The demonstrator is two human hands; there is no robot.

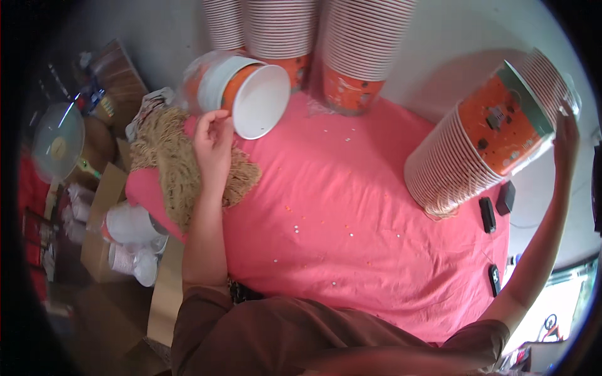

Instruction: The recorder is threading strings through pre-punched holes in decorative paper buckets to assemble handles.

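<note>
2 bundles of nested paper buckets lie nearest the hands. The bigger, a slanted stack (454, 153) between 2 and 3 o'clock, shows many pale rims toward the desk's middle and an orange bucket with a green band at its upper end. The right hand (567, 128) is at that far end, by clear plastic wrap (572, 94); its fingers are small and partly blurred, so I cannot tell how firmly they grip. At 11 o'clock a bucket bundle (260, 103) lies on its side, its white mouth facing right. The left hand (213, 135) is at 10 o'clock, fingers bent and fairly narrow beside the rim; I cannot tell whether they hold it.

Farther out, 3 tall stacks (364, 44) of upside-down-looking rims and orange sides stand from 11 to 1 o'clock. Tan stringy material (179, 166) lies between 9 and 10 o'clock, beside the left forearm. 2 black objects (488, 215) sit at 3 o'clock, with a slim dark device (495, 280) at 4. Pink cloth covers the desk (376, 288), dotted with tiny white bits (352, 235). Beyond its edge, near 9 o'clock, is an open cardboard box (100, 250) with white tubs (132, 222).
</note>
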